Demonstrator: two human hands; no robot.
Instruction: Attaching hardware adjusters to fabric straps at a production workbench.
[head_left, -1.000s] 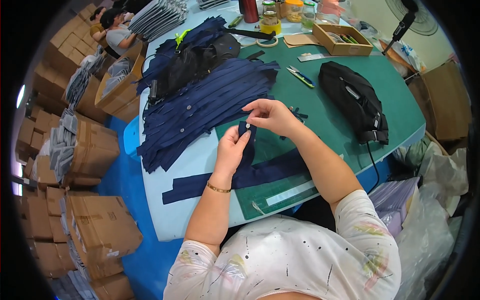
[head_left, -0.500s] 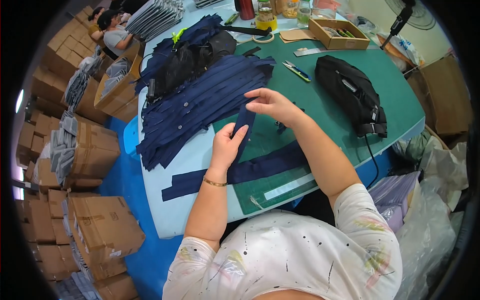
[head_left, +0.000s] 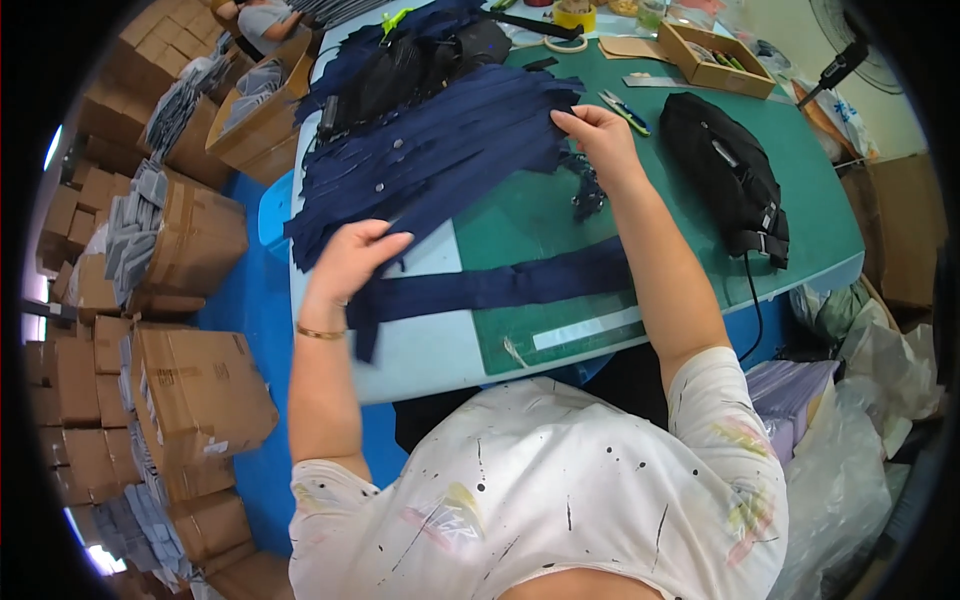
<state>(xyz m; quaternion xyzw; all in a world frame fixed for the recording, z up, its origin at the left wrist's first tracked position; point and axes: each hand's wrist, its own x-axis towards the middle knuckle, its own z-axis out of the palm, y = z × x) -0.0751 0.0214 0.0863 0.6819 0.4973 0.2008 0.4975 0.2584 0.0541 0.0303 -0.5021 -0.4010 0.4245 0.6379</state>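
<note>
A pile of long navy fabric strips (head_left: 440,150) with small snaps lies across the green cutting mat (head_left: 800,170). My right hand (head_left: 598,135) rests on the pile's right end, fingers pinching a strip. My left hand (head_left: 355,258) is at the pile's lower left end, fingers spread over the strip ends. Another stack of navy strips (head_left: 500,287) lies flat in front of me, along the table's near edge. A small dark metal part (head_left: 588,195) sits on the mat below my right wrist.
A black bag (head_left: 728,170) lies at the right of the mat, more black bags (head_left: 400,65) at the back. Snips (head_left: 625,108), tape rolls (head_left: 572,20) and a wooden tray (head_left: 712,58) stand behind. Cardboard boxes (head_left: 190,380) fill the blue floor on my left.
Both hands left the strip in front of me. My right hand reached out to the pile's right end and my left hand moved left to the pile's lower end.
</note>
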